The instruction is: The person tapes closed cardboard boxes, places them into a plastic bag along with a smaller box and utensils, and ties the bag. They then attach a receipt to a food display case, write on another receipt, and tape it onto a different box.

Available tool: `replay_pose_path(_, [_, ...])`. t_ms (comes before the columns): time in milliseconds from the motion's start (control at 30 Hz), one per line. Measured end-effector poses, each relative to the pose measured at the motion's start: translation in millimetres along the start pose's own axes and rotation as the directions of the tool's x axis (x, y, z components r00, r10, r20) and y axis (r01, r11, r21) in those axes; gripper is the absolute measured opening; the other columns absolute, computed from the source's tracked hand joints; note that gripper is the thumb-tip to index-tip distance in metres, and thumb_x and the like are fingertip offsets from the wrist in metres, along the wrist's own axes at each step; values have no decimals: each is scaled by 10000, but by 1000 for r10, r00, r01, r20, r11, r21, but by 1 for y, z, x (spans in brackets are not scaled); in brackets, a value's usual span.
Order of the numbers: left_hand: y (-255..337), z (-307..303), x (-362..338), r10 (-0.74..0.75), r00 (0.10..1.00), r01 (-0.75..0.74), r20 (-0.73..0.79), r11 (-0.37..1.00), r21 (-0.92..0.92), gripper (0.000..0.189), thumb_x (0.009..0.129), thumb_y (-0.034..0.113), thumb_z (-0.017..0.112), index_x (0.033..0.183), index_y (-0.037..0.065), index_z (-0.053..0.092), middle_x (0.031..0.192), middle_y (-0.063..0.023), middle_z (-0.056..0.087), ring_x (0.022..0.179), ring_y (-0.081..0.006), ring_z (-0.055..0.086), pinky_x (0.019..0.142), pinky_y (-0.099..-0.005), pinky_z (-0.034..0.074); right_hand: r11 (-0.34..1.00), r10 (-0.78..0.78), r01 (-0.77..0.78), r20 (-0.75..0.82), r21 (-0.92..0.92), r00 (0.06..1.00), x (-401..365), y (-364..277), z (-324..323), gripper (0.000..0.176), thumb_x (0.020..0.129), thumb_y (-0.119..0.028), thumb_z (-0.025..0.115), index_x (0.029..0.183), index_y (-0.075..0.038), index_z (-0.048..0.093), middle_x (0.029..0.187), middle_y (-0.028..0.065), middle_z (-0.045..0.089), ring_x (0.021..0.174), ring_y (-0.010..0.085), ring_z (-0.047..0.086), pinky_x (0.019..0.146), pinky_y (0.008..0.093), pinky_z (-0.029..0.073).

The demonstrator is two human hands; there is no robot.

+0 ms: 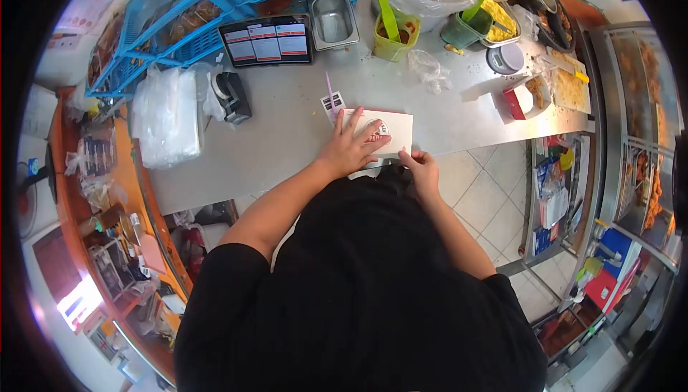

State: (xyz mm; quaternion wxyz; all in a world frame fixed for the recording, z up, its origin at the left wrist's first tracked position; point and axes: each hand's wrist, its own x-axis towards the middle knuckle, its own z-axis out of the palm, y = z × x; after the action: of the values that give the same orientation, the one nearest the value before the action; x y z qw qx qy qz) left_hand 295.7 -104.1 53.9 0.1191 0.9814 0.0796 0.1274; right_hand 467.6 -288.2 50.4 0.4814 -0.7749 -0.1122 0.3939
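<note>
A flat cream cardboard box with a round printed logo and red edging lies near the front edge of the metal counter. My left hand rests on its top with the fingers spread, partly covering the logo. At the box's near right corner, my right hand pinches the edge between thumb and fingers. Just behind the box is a small printed slip, and a thin purple stick lies across it. The inside of the box is hidden.
Behind stand a tablet, a metal pan and a green tub. To the left are a tape dispenser and plastic bags. An open food box and a grey scale sit right.
</note>
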Motion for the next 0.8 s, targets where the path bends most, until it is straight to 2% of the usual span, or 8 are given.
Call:
replay_pose_path(67, [0, 2, 0, -5, 1000, 5, 14, 1000, -10, 672, 856, 525, 756, 1473, 322, 585, 1627, -68, 425, 1523, -503, 272, 1159, -805, 216, 909, 218, -238, 97, 342, 971, -1, 15, -3, 295, 938, -199, 825, 1092, -14, 655, 1039, 69, 721, 893, 164, 713, 795, 298, 586])
replay_pose_path(167, [2, 6, 0, -28, 1000, 28, 8, 999, -24, 669, 867, 529, 747, 1489, 354, 572, 1626, -63, 431, 1523, -499, 273, 1152, -814, 215, 808, 300, -391, 263, 442, 917, -16, 13, -2, 221, 992, -163, 754, 1145, -36, 656, 1084, 62, 718, 985, 151, 709, 862, 311, 588])
replay_pose_path(300, [4, 5, 1, -50, 999, 50, -5, 998, -26, 661, 877, 530, 743, 1492, 354, 573, 1618, -64, 446, 1522, -491, 281, 1157, -810, 208, 730, 287, -409, 298, 548, 910, -31, 3, 13, 183, 1036, -162, 690, 1190, -70, 655, 1121, 28, 706, 1049, 140, 688, 921, 319, 566])
replay_pose_path(600, [3, 10, -1, -75, 997, 75, -28, 997, -15, 568, 875, 504, 745, 1414, 368, 632, 1592, -13, 485, 1534, -463, 280, 1176, -791, 205, 683, 146, -341, 336, 646, 930, -25, 18, 23, 183, 1080, -164, 618, 1248, -95, 644, 1135, 6, 700, 982, 106, 661, 803, 294, 518])
replay_pose_path(667, [3, 8, -1, -86, 996, 86, -33, 996, -21, 558, 873, 488, 750, 1407, 367, 638, 1591, -6, 488, 1536, -462, 279, 1176, -790, 208, 901, 102, -179, 209, 396, 973, -22, 15, 16, 199, 1036, -151, 676, 1211, -66, 632, 1085, 29, 702, 997, 119, 652, 815, 326, 526])
replay_pose_path(700, [4, 8, 0, -86, 996, 85, -39, 996, -33, 550, 872, 473, 755, 1400, 365, 645, 1590, 1, 491, 1538, -461, 278, 1176, -789, 210, 902, 100, -178, 211, 393, 972, -25, 3, 12, 199, 1036, -151, 676, 1211, -66, 632, 1085, 29, 702, 997, 119, 652, 815, 326, 526])
replay_pose_path(733, [4, 8, 0, -90, 995, 88, -43, 996, -33, 550, 872, 473, 755, 1400, 365, 645, 1590, 1, 491, 1538, -461, 278, 1176, -789, 210, 997, 32, -34, 35, 71, 999, -30, -16, 6, 261, 997, -148, 718, 1219, -50, 623, 1122, 64, 692, 1016, 139, 651, 807, 341, 527])
replay_pose_path(800, [5, 9, 0, -94, 994, 92, -60, 995, -33, 543, 868, 456, 760, 1392, 360, 656, 1582, 8, 501, 1529, -465, 299, 1169, -790, 226, 872, -296, 215, -126, -440, 947, -30, -19, -8, 563, 871, -198, 846, 1343, -34, 584, 1308, 161, 633, 1136, 246, 644, 910, 413, 524])
